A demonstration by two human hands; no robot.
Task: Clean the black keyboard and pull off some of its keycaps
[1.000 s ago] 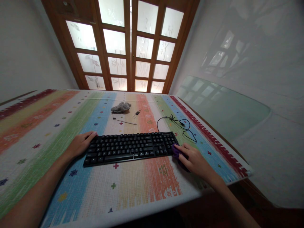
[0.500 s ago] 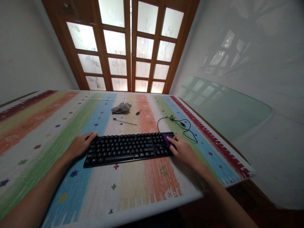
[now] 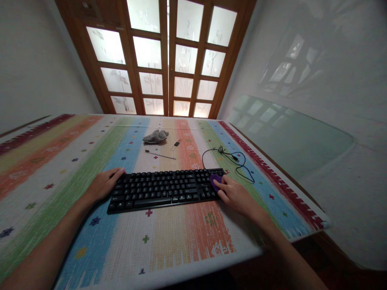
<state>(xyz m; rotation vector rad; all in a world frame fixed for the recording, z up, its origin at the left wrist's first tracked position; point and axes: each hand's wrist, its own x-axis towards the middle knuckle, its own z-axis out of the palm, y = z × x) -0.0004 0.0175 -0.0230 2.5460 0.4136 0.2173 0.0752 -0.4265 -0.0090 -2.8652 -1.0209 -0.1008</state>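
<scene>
A black keyboard (image 3: 157, 189) lies on the striped tablecloth in front of me. My left hand (image 3: 104, 185) grips its left end, with the thumb at the back corner and the other fingers partly hidden. At the opposite end, my right hand (image 3: 234, 193) is closed on a soft purple piece (image 3: 215, 182) and presses it against the keys of the number pad. Whether this piece is cloth or putty, I cannot tell. From the keyboard's back edge a thin black cable (image 3: 242, 165) runs in loops to the right.
Beyond the keyboard rest a crumpled grey cloth (image 3: 155, 137), a thin rod with a dark tip (image 3: 160, 154) and a small black object with wire loops (image 3: 177, 143). The tablecloth (image 3: 169, 237) reaches the near table edge. A white wall (image 3: 341, 104) stands at the right.
My right hand and the purple piece have shifted slightly downward on the number pad. The left hand keeps its hold on the keyboard. The whole view has moved a little.
</scene>
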